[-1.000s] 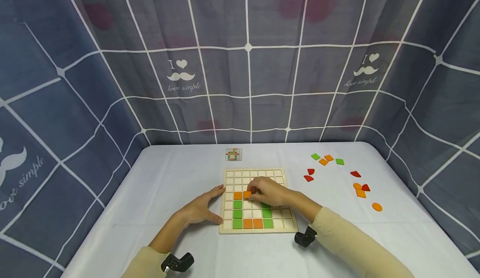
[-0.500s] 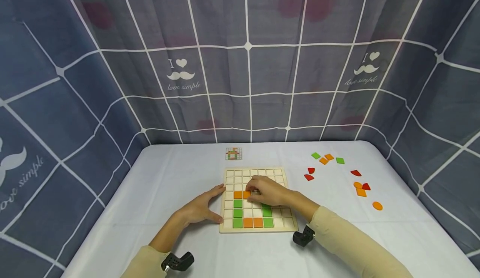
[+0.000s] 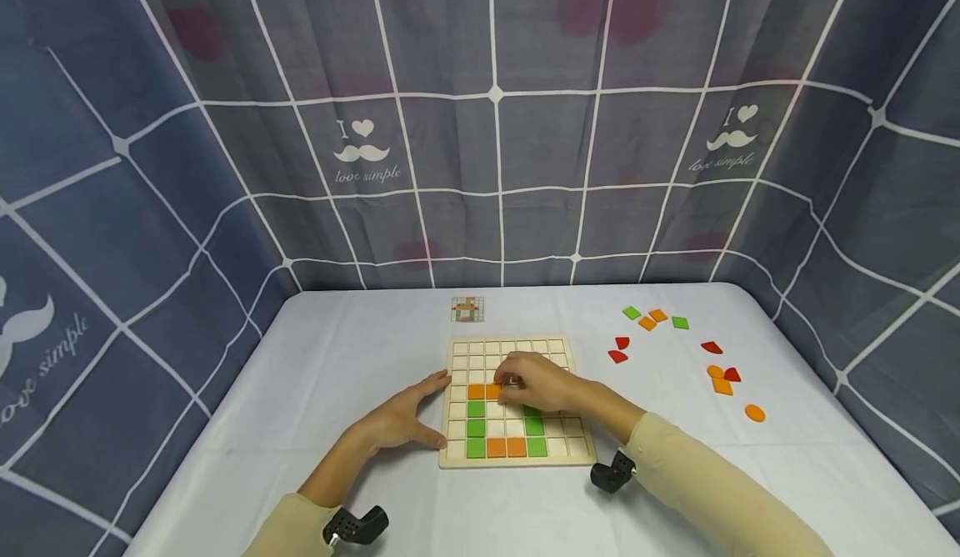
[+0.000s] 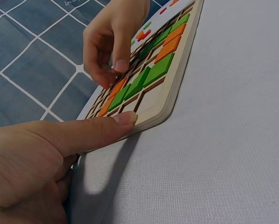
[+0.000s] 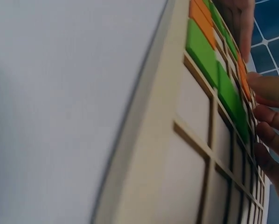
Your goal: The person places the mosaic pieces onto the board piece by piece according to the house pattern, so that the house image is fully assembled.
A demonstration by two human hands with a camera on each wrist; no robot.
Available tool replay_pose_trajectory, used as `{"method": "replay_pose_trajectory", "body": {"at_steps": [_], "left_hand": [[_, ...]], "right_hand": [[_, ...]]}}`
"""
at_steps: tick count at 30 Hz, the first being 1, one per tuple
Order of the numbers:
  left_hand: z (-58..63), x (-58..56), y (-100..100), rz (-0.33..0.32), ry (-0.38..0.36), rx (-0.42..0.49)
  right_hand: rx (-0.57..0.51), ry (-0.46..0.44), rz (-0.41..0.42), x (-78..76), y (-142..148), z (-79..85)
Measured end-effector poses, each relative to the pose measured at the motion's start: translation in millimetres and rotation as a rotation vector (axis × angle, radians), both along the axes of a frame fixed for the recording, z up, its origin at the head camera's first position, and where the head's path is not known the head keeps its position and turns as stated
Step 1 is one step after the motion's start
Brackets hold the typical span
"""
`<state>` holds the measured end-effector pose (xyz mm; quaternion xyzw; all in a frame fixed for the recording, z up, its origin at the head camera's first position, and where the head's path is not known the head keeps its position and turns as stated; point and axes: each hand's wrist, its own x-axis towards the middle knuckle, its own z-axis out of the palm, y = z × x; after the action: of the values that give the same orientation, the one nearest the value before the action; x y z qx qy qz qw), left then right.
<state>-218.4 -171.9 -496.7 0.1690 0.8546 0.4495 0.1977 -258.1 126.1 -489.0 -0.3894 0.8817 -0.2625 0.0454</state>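
A wooden grid board (image 3: 457,461) lies on the white table, with green square tiles (image 3: 476,428) and orange square tiles (image 3: 497,448) set in several of its cells. My left hand (image 3: 397,417) spreads its thumb and fingers along the board's left edge. In the left wrist view, the thumb (image 4: 102,133) rests on the rim near a corner. My right hand (image 3: 542,383) is over the middle of the board, its thumb and curled index finger at an orange tile (image 3: 492,391). That tile is beside another orange one in the same row; the hand hides part of it.
Behind the board lies a small pattern card (image 3: 467,309). Loose pieces are scattered to the right: green tiles (image 3: 680,323), orange tiles (image 3: 647,323), red pieces (image 3: 711,348) and orange discs (image 3: 754,413). A checked curtain (image 3: 540,140) surrounds the table's back and sides.
The orange tile under my right fingers stood slightly raised and tilted a second ago; it now lies level in its cell. My left hand has stayed at the board's edge.
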Motion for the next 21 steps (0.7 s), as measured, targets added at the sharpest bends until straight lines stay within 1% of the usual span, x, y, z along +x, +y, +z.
{"method": "replay_pose_trajectory", "body": {"at_steps": [3,8,12,17,21], "left_hand": [[1.2,0.5,0,-0.005,0.002,-0.003],[1.3,0.4,-1,-0.009,0.009,0.002],[0.8,0.6,-1,-0.012,0.009,0.002],[-1.1,0.3,-2,-0.009,0.010,0.003],[-1.3,0.5,-1,-0.011,0.016,0.005]], "right_hand": [[-0.015,-0.003,-0.004,0.0,12,5.5],[-0.022,0.025,-0.036,-0.6,38,15.1],[-0.032,0.034,-0.065,2.8,62,20.6],[-0.033,0.041,-0.145,9.6,95,27.4],[-0.048,0.068,-0.221,13.1,124,28.4]]}}
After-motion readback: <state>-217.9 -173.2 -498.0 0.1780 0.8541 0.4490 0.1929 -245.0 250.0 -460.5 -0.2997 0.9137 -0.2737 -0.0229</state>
